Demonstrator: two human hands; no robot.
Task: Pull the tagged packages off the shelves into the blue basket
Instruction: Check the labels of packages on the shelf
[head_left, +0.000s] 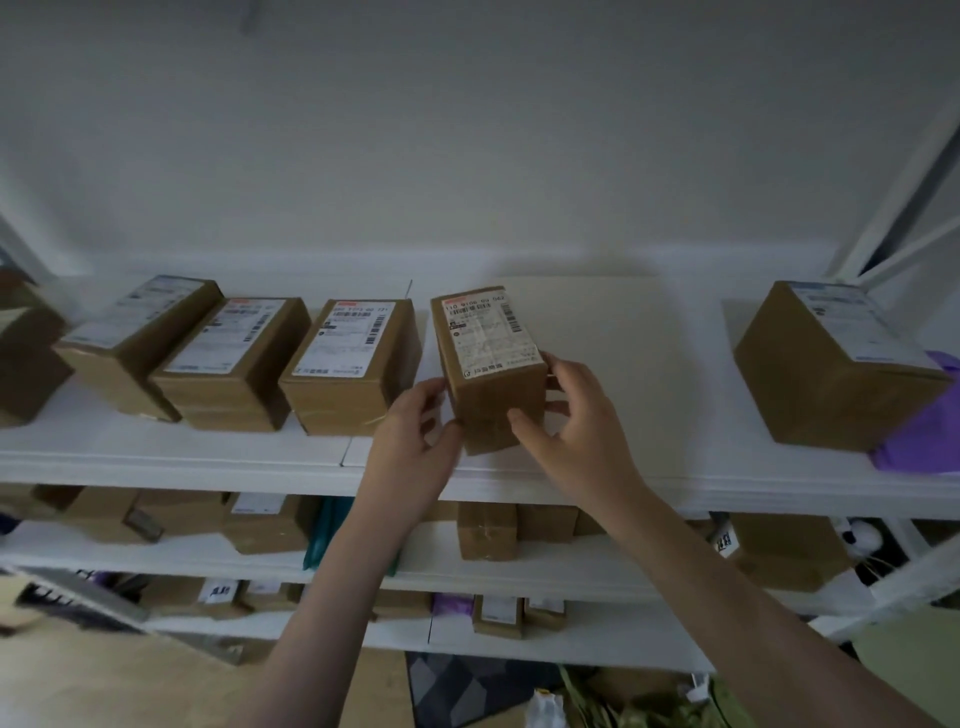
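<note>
A brown cardboard package (485, 358) with a white shipping label on top stands on the top white shelf (208, 452), near its front edge. My left hand (415, 441) holds its left side with curled fingers. My right hand (571, 421) grips its right side, thumb across the front face. Three more labelled brown packages, at left (137, 343), centre left (228, 364) and centre (350, 366), lie in a row to the left. A larger labelled box (831, 369) sits at the far right of the shelf. No blue basket is in view.
A purple bag (924, 431) lies beside the large box at the right. Lower shelves (519, 571) hold several brown boxes, a teal packet (324, 535) and small parcels. White shelf uprights (909, 208) rise at the right. Clutter lies on the floor below.
</note>
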